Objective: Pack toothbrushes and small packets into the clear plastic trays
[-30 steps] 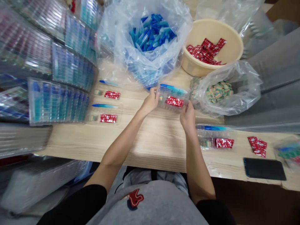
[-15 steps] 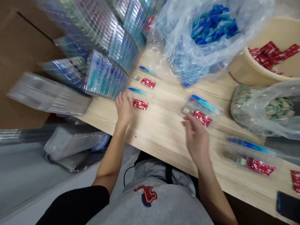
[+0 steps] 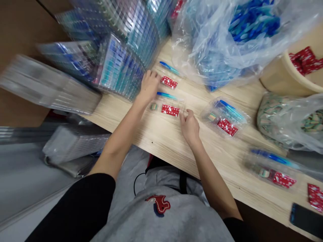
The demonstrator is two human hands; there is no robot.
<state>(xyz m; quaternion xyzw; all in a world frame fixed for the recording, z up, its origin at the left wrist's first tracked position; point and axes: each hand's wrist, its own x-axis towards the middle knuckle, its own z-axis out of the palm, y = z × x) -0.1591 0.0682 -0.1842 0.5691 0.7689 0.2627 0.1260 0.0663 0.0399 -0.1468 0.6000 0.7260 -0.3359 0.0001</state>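
My left hand (image 3: 149, 86) rests on the left end of a clear plastic pack (image 3: 167, 105) that holds a blue pen and a red sachet. My right hand (image 3: 189, 125) touches that pack's right end, fingers curled at its edge. A second pack (image 3: 169, 76) of the same kind lies just beyond it, beside my left fingers. A closed clear pack (image 3: 224, 117) with pen and red sachet sits on the wooden table (image 3: 166, 141) to the right of my right hand.
Stacks of filled clear packs (image 3: 118, 64) lean at the table's far left. A plastic bag of blue pens (image 3: 234, 37), a beige tub of red sachets (image 3: 295, 74) and a bag of striped sweets (image 3: 295, 121) stand behind. Another pack (image 3: 272, 169) and a phone (image 3: 306, 220) lie right.
Both hands let go of the closed pack, which now lies on the table. They moved left onto the nearer pack by the stacks; the view swung left.
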